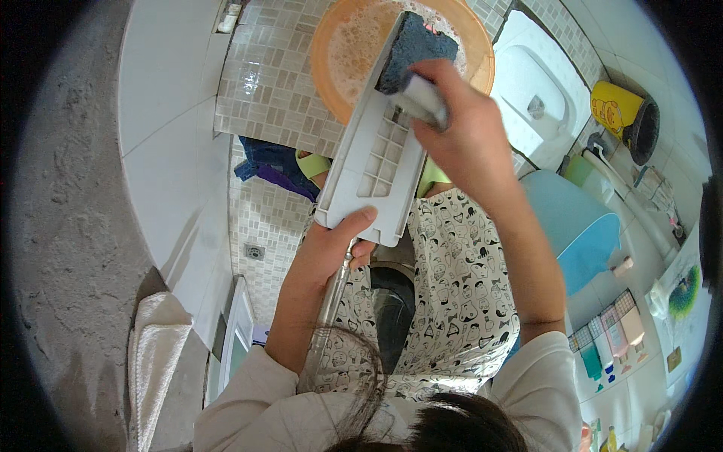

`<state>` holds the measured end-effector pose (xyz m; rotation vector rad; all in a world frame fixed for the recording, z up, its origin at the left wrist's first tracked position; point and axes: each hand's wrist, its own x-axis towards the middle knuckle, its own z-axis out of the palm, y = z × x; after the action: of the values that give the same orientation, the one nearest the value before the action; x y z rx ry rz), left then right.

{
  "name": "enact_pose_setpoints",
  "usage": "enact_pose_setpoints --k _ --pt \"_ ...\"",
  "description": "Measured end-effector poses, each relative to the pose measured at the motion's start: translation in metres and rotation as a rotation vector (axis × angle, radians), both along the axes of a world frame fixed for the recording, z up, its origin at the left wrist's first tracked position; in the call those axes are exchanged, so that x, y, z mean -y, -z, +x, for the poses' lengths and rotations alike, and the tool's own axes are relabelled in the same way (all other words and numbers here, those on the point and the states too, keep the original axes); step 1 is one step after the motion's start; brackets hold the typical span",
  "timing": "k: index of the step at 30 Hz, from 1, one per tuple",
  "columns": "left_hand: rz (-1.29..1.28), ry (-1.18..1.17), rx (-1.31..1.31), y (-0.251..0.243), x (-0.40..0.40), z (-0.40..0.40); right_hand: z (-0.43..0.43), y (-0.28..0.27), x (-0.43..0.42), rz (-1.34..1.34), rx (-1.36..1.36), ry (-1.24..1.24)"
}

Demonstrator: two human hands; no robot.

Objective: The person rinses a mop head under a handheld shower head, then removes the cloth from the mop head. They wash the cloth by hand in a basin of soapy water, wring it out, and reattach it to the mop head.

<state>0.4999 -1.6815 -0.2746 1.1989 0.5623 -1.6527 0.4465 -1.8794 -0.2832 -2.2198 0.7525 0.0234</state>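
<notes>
My left hand [339, 243] grips the lower end of a long white plastic panel with a grid window [350, 164], thumb on its face, fingers beneath. A metal tube [333, 299] passes by that hand and along the forearm. My right hand [457, 118] is closed round a blurred whitish object [421, 99], perhaps a brush or sponge, against the panel's upper part. A dark grey-blue porous pad [415, 48] lies at the panel's top end. Behind it stands an orange basin [325, 73] of foamy, brownish water.
A white squat toilet [536, 85] lies right of the basin. Further right are a yellow bucket [615, 113], a light-blue tub [570, 209] and a wall rack [610, 322] with tubes. A towel [158, 350] hangs at the left. A floor drain [254, 251] shows near the left wall.
</notes>
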Motion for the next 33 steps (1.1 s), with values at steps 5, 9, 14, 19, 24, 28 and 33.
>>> enact_pose_setpoints --k 5,9,14,19,24,28,33 --pt "0.010 -0.116 -0.042 0.013 0.000 -0.007 -0.005 0.007 -0.042 0.139 0.029 -0.061" --pt "-0.135 -0.324 -0.102 0.019 -0.010 -0.018 -0.010 0.004 -0.068 0.142 -0.128 -0.033" --pt "-0.122 -0.275 -0.056 0.031 -0.010 -0.017 -0.018 0.000 -0.072 0.191 -0.045 0.029" --pt "-0.176 -0.311 -0.044 0.028 0.000 -0.009 -0.023 0.004 -0.073 0.313 0.031 0.030" --pt "-0.193 -0.353 -0.125 0.037 0.005 -0.002 -0.024 0.014 -0.061 0.636 -0.028 0.148" --pt "-0.145 -0.321 -0.139 0.046 0.007 0.002 -0.017 0.023 -0.054 0.889 -0.129 0.262" --pt "-0.064 -0.246 -0.041 0.041 0.015 0.017 -0.014 0.031 -0.057 0.813 -0.023 0.170"
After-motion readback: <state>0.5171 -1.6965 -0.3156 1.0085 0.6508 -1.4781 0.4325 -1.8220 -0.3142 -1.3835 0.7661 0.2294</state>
